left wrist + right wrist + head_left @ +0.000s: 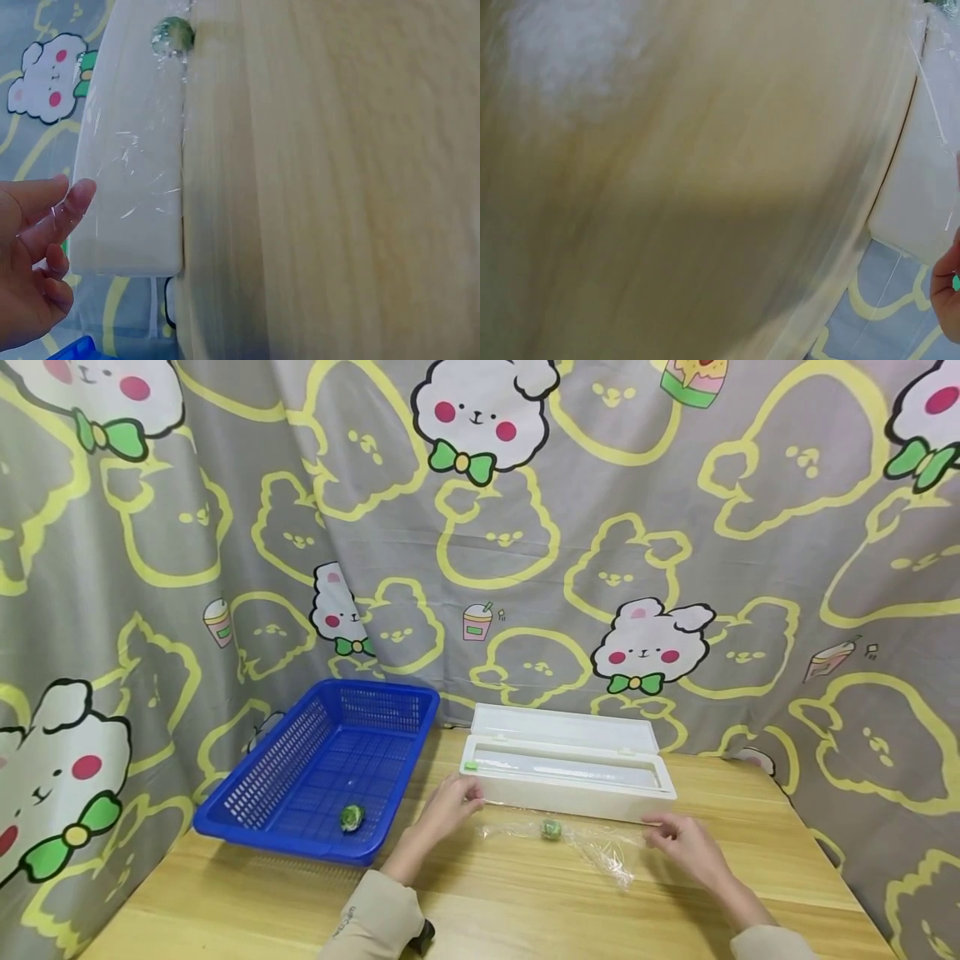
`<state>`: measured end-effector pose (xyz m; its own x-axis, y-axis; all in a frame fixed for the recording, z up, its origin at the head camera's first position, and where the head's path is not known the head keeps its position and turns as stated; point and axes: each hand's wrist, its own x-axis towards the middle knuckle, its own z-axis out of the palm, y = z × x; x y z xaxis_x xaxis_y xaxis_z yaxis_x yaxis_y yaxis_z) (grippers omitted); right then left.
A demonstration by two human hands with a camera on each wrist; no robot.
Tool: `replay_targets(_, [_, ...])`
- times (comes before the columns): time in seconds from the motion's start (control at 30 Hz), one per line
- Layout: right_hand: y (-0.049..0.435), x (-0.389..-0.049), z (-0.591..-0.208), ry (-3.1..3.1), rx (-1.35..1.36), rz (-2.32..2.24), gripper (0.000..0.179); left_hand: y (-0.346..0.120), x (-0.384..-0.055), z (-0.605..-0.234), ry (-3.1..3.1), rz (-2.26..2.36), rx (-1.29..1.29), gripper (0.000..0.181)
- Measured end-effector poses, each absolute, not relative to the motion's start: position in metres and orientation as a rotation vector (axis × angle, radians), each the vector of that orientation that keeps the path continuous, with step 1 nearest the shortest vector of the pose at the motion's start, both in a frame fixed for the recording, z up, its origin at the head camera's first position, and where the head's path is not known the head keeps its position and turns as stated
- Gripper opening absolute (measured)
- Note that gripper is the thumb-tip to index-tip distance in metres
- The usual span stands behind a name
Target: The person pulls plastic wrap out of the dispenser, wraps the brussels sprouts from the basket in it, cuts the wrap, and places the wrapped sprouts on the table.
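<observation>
A sheet of clear cling film (pixel 603 852) lies crumpled in front of the white dispenser box, with a small round green vegetable (pixel 551 829) in its middle. My left hand (pixel 452 806), near the box's left front corner, pinches one end of the film between thumb and finger. On the other side, my right hand (pixel 684 846) pinches the opposite end by the box's right front corner. In the left wrist view the film stretches from my left hand (pixel 37 255) to the vegetable (pixel 174 36). Only part of my right hand (pixel 946 289) shows in the right wrist view.
The white cling film dispenser (pixel 570 793) stands at the back of the wooden table (pixel 525 910), its lid (pixel 562 727) raised. To the left sits a blue plastic basket (pixel 285 842) with another green vegetable (pixel 351 817) inside. A patterned curtain (pixel 525 552) hangs behind.
</observation>
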<state>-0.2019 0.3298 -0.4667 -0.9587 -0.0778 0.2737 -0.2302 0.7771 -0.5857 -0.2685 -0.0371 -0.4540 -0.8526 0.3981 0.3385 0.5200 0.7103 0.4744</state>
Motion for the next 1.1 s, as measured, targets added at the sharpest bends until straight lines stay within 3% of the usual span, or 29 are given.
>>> replay_targets(0.43, [0.322,-0.198,-0.473,-2.912,0.355,0.824,0.005,-0.035,-0.270,-0.463,-2.840,-0.810,-0.761,0.009])
replay_targets(0.67, [0.310,-0.197,-0.480,-2.998,0.422,0.600,0.026,-0.031,-0.271,-0.466,-2.911,-0.740,-0.804,0.023])
replay_targets(0.8, [0.305,-0.197,-0.483,-3.026,0.402,0.529,0.030,-0.028,-0.275,-0.470,-2.909,-0.639,-0.827,0.022])
replay_targets(1.0, [0.302,-0.198,-0.484,-3.022,0.370,0.497,0.012,-0.024,-0.277,-0.473,-2.838,-0.522,-0.856,0.022])
replay_targets(1.1, [0.302,-0.200,-0.485,-3.032,0.357,0.496,0.011,-0.024,-0.278,-0.474,-2.836,-0.474,-0.869,0.022])
